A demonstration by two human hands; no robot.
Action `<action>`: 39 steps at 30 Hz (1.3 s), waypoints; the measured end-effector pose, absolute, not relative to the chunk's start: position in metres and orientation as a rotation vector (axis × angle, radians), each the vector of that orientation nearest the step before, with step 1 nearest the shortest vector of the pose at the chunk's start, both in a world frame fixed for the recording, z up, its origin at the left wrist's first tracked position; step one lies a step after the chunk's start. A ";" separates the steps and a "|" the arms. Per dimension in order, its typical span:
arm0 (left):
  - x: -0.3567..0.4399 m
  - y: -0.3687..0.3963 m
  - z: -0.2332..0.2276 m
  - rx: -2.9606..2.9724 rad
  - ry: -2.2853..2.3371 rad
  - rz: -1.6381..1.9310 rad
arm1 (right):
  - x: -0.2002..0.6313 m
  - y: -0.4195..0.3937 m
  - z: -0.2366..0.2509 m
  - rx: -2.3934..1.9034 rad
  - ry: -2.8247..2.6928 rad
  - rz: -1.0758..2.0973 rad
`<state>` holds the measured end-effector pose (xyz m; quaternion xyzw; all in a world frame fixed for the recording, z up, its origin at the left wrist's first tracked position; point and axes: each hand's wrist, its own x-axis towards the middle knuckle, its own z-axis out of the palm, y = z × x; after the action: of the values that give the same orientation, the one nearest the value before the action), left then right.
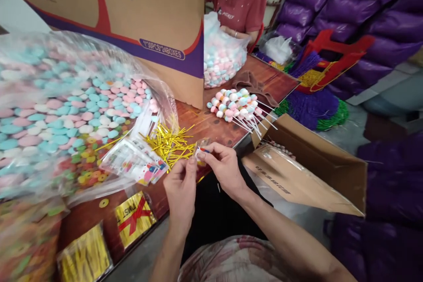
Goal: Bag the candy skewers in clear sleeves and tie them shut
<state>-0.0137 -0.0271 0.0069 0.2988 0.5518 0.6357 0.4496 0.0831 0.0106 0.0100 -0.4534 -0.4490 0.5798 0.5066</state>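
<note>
Leftmost, the lower corner is filled by a blurred, cut-off clear bag of coloured gummy rings [24, 246]. Above it, pastel pink, blue and white sweets [66, 110] are held in a large, glossy plastic bag [76, 42], also cut off. On the dark red wooden table [155, 200], two film-wrapped packets of gold twist ties are seen, one [86, 255] plain, the other [135, 219] crossed with red. Behind, a tall brown-and-purple carton [148, 17] is cropped at the top. Printed clear plastic sachets [134, 163] are fanned beside loose gold twist ties [168, 141]. Next, the left hand [181, 180] is raised at the table's edge; how firmly its thumb and curled fingers are closed, or on what, cannot be told. By its thumb, a small clear printed wrapper [202, 146] is pinched by the right hand [226, 169]; its contents cannot be made out. Beyond, a second bag of pastel sweets [221, 57] is partly hidden by the carton. Sweets on white sticks [236, 103] are piled near an open brown cardboard box [307, 176], whose contents are mostly hidden.
</note>
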 end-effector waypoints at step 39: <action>-0.021 0.014 0.003 -0.063 0.960 1.593 | 0.169 0.097 -0.007 -1.824 -1.942 -0.150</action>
<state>-0.0211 0.0145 0.0034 -0.0271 0.4135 0.6865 0.5975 0.1693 0.0965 -0.0068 -0.6646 -0.7074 -0.0545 0.2344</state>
